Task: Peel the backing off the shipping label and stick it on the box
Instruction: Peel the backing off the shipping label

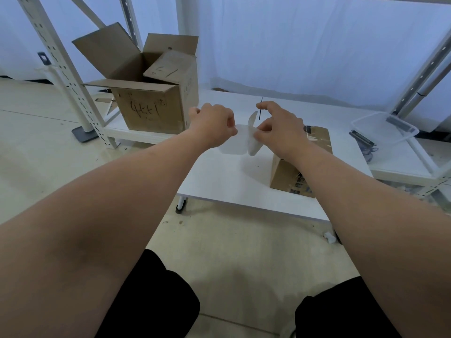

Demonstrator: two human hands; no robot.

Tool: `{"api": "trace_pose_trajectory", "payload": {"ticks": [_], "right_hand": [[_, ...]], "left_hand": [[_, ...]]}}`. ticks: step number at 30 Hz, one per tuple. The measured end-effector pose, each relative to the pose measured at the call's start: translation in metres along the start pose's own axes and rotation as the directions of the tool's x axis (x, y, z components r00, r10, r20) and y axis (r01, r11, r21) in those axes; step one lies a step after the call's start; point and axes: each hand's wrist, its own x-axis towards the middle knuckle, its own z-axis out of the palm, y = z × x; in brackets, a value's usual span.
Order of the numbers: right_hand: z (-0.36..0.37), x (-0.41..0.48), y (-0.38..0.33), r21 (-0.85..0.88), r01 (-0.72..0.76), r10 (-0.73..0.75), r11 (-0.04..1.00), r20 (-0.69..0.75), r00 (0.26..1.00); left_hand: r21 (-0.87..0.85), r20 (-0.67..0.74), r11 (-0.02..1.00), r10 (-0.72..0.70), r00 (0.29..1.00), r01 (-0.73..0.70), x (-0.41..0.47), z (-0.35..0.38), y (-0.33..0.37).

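Head view, seated person at a low white table (219,181). Both hands are raised above the tabletop, just beyond picture centre.

The left hand (211,126) has its fingers curled, and thumb and fingertips pinch the 9 o'clock edge of the shipping label (231,143), a pale sheet with rounded corners that lies roughly flat in the air. The right hand (280,130), at 3 o'clock of the label, pinches a peeled layer (252,145) between thumb and forefinger, with the other fingers arched above. This layer curls upright from the label's 3 o'clock edge. Which of the two layers is the backing cannot be told.

The box (284,175), closed brown cardboard with tape on top, stands on the table at 4 o'clock of the label, partly hidden beneath the right forearm and not touching the label.

At 10 o'clock of the hands an open carton (151,111), with flaps spread and handwriting on its front, sits on a low shelf. A smaller carton (170,67) stands tilted inside it, rising past the rim. A rack upright (61,67) stands at 9 o'clock of this carton.

At 3 o'clock, well apart, is a clear plastic tub (390,137). Its contents cannot be made out.
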Motion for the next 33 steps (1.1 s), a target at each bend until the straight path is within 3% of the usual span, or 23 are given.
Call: {"api": "trace_pose_trajectory", "payload": {"ticks": [25,29,33], "right_hand": [[0.000,-0.001,0.000,0.023,-0.015,0.015,1.000,0.026,1.000],[0.000,0.000,0.003,-0.058,-0.015,0.017,0.998,0.040,0.999],[-0.003,0.000,0.006,-0.234,0.025,-0.013,0.972,0.050,0.999]], "left_hand": [[0.123,0.006,0.985,-0.125,0.992,0.123,0.003,0.007,-0.013],[0.128,0.063,0.986,-0.114,0.992,0.105,0.002,0.011,-0.014],[-0.040,0.200,0.999,0.014,0.980,-0.006,-0.001,0.010,-0.017]]}}
